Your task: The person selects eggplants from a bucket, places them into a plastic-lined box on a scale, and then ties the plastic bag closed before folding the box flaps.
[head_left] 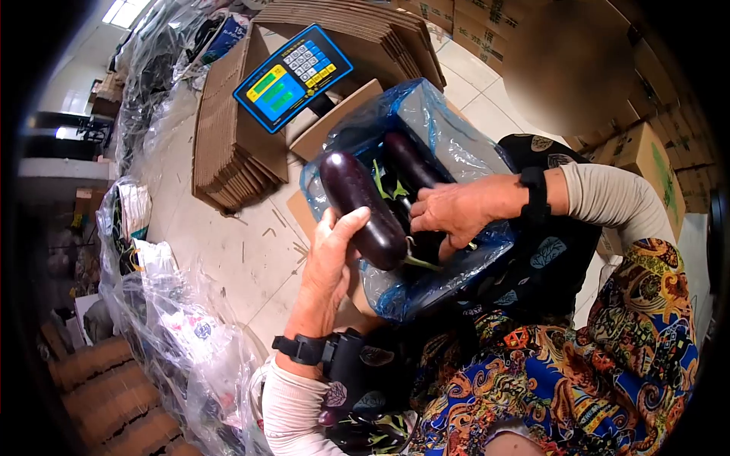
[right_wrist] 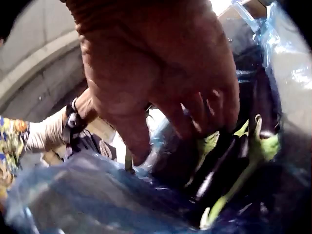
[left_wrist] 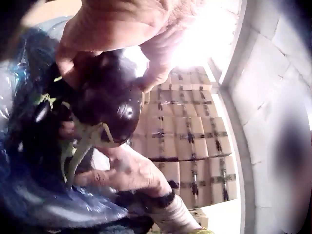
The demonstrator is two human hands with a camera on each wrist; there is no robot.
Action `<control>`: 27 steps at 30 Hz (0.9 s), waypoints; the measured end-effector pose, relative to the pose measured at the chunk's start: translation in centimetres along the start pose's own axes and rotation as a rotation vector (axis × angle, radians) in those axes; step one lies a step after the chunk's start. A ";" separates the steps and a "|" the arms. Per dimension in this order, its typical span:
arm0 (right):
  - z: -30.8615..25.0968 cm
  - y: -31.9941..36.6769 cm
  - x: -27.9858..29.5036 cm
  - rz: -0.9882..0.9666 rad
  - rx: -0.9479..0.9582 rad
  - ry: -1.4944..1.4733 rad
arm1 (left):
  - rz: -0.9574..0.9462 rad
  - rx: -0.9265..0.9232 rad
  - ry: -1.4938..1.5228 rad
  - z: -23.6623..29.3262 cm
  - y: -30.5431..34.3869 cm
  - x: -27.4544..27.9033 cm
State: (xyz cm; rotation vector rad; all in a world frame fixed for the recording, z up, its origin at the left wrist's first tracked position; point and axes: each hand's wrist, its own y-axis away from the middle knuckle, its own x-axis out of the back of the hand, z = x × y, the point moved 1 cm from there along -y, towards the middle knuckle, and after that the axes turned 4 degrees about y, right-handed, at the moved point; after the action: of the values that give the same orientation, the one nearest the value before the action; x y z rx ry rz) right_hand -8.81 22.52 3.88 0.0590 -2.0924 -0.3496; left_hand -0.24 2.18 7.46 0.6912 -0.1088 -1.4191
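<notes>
In the head view, the left hand (head_left: pixel 325 254) grips a glossy, dark-purple eggplant (head_left: pixel 357 201) over an open, blue-tinted plastic bag (head_left: pixel 441 114), its thumb across the near side, probably to steady the smooth, rounded body. The right hand (head_left: pixel 460 209) reaches inside, by a second dark-purple eggplant (head_left: pixel 411 159); the wide bag mouth likely gives it room. In the left wrist view, the left thumb and fingers, spread about the eggplant's width, clasp its sides. In the right wrist view, the right fingers point downward into the bag, thumb apart; whether they grasp anything, one cannot tell.
</notes>
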 end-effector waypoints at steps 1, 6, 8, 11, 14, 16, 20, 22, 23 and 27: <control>1.1 -0.5 -1.1 -0.065 -0.007 0.195 | 0.045 0.015 -0.073 -0.4 -0.8 0.6; 3.0 -0.8 -1.1 -0.253 -0.109 0.486 | 0.091 0.068 -0.260 -1.6 -3.0 -0.2; 3.2 -0.7 -0.9 -0.267 -0.095 0.503 | 0.091 0.025 -0.326 -2.4 -4.9 -0.4; 3.1 -0.4 -1.8 -0.144 -0.082 0.547 | 0.181 -0.047 -0.625 -5.2 -8.9 0.6; 2.2 0.4 -1.5 -0.009 -0.054 0.622 | 0.310 -0.081 -0.994 -5.7 -7.9 -0.5; 2.0 0.6 -2.0 0.058 -0.054 0.646 | 0.274 -0.098 -1.152 -6.1 -7.5 -0.6; 2.2 0.6 -2.4 0.158 -0.003 0.626 | 0.108 -0.048 -1.342 -4.9 -6.1 -1.7; 2.2 0.5 -2.6 0.134 -0.013 0.674 | 0.021 -0.181 -1.344 -6.1 -5.4 -1.2; 2.0 0.6 -2.7 0.128 -0.019 0.702 | 0.031 -0.143 -1.312 -6.5 -5.4 -1.2; 1.8 0.5 -2.5 0.146 -0.038 0.640 | 0.015 -0.080 -1.312 -6.7 -6.5 -0.9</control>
State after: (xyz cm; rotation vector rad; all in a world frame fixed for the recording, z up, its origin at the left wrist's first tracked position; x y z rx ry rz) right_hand -9.04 23.88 1.08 -0.0058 -1.4471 -0.2397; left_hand -2.89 5.53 -0.85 -0.4030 -1.0587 -1.6412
